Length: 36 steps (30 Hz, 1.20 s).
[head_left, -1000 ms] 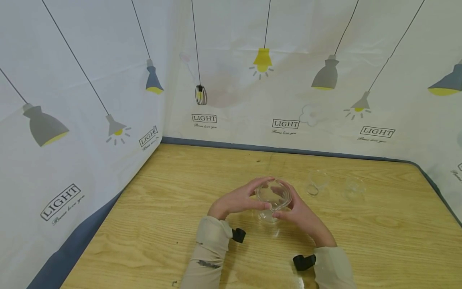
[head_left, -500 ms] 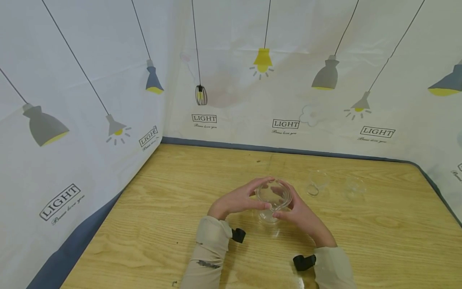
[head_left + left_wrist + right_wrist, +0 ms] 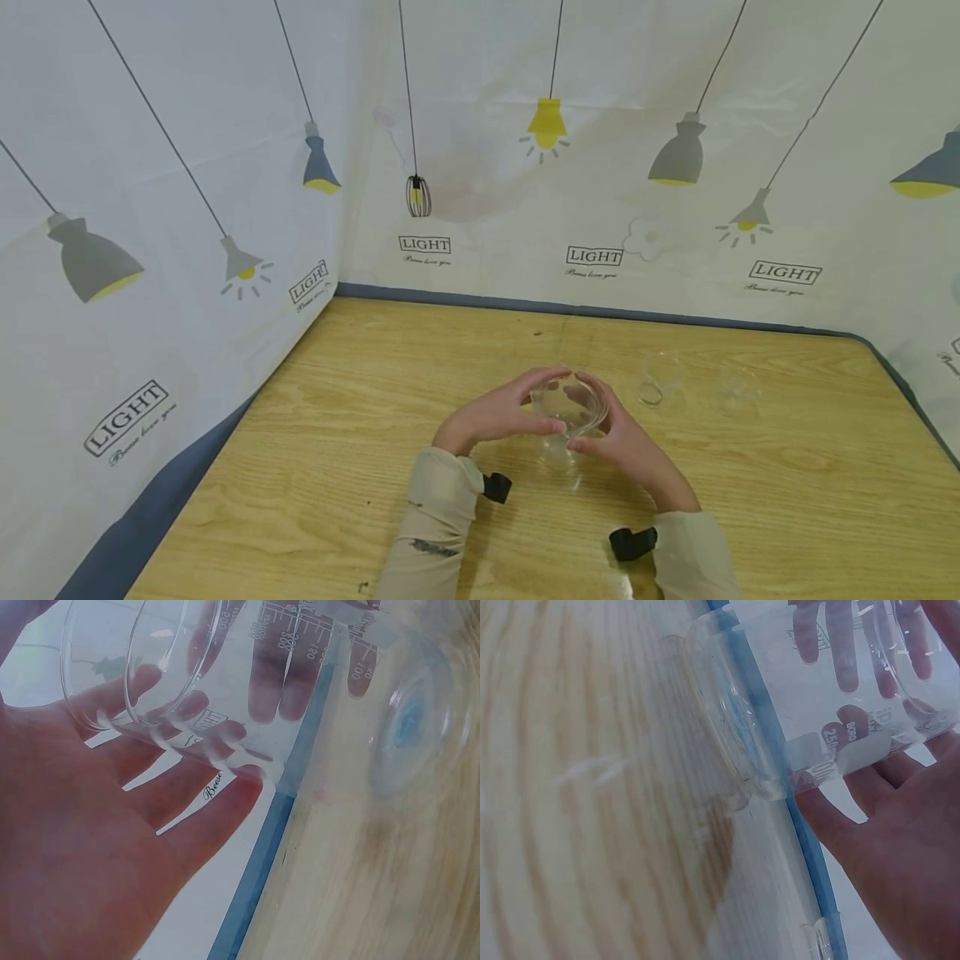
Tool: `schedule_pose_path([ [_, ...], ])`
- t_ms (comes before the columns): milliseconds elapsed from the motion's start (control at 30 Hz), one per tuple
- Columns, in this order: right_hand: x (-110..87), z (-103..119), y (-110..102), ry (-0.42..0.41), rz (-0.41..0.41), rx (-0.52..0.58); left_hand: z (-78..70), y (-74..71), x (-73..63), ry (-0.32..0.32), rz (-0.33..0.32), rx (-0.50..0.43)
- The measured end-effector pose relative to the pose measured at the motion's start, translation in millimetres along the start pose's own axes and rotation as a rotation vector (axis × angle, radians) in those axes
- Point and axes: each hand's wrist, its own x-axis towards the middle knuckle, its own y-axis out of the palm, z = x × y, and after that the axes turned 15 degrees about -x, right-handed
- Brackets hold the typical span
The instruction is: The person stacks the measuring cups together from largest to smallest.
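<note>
Hardly anything is seen to have moved since the earlier frame: the clear beaker [image 3: 567, 407] is held in the same place, near the middle of the wood-grain surface [image 3: 360, 500], between the left hand [image 3: 495, 415] and the right hand [image 3: 626, 440], whose spread fingers are curved around its far side while the 2 thumbs are laid on its near side. Printed markings [image 3: 831, 745] are seen on its wall; whether its base is touching the surface cannot be told. To the right, 2 other clear vessels [image 3: 662, 373] are seen, set apart.

Pale sheeting [image 3: 487, 58] printed with lamps [image 3: 677, 154] borders a wood-grain table [image 3: 337, 375].
</note>
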Motion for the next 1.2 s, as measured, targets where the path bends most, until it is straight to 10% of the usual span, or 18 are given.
schedule_pose_path([
  [1200,-2.8,14.1,-2.0,-0.025,0.005,0.05,-17.8,1.8,-7.5,0.088,0.037,-0.184],
])
